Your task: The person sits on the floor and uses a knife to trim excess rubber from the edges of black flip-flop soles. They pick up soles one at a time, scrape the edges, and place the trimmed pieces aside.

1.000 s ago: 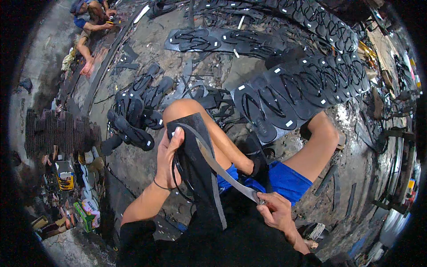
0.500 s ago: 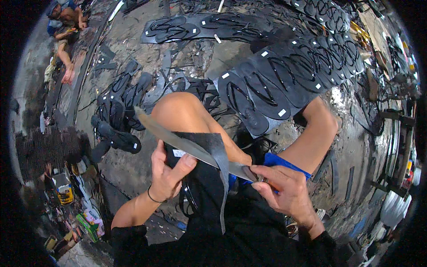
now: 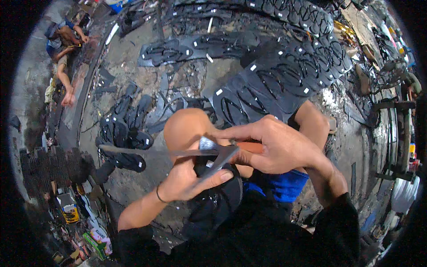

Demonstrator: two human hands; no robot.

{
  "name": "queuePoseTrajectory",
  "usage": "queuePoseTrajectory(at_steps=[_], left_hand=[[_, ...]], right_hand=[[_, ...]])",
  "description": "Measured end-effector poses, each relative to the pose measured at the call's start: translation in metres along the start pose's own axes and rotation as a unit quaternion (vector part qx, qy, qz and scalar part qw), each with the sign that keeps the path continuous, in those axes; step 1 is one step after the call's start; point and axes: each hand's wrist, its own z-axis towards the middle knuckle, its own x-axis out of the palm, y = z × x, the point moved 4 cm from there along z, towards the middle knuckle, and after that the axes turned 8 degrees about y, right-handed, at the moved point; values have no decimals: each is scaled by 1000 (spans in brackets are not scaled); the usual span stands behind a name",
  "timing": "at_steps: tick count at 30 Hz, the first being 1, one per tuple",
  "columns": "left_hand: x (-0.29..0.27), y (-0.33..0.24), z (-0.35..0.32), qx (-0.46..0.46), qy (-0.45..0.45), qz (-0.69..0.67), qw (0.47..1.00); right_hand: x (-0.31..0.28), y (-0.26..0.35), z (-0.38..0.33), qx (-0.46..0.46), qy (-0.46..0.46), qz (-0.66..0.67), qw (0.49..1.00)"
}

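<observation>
My right hand (image 3: 280, 144) is closed round the orange-brown handle of a long knife (image 3: 151, 152). The blade points left, crossing above my left hand (image 3: 189, 178) and in front of my bent knee. In that left hand, fingers wrapped and thumb on top, is a black rubber sandal (image 3: 229, 191) with a small white label and glossy straps; its lower part blends into my black clothing. A grey strip of rubber (image 3: 218, 168) slants down from beside the knife handle past my left thumb. Motion blurs this area, so I cannot tell whether the strip is still attached to the sandal.
Rows of black sandals on dark sheets (image 3: 253, 91) lie ahead and to the right. More loose sandals (image 3: 126, 133) are heaped at the left. Rubber scraps litter the floor. A yellow box (image 3: 69, 209) stands at lower left; another person (image 3: 66, 42) sits at far left.
My right hand has moved up and toward my left hand, swinging the blade further left and nearly level. The sandal has turned, and the grey strip no longer hangs down long.
</observation>
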Motion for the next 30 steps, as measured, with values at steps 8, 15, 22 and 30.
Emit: queuePoseTrajectory(at_steps=[8,15,22,30], left_hand=[[53,-16,-58,-55,199,-377,903],[109,70,10,31,-371,-702,607],[104,95,17,32,-338,-783,522],[142,106,-54,-6,-303,-876,376]], right_hand=[[54,-65,-31,-119,-292,205,927],[86,-80,-60,-43,-335,266,903],[160,-82,-148,171,-403,-2,899],[147,-60,-144,192,-352,-18,916]])
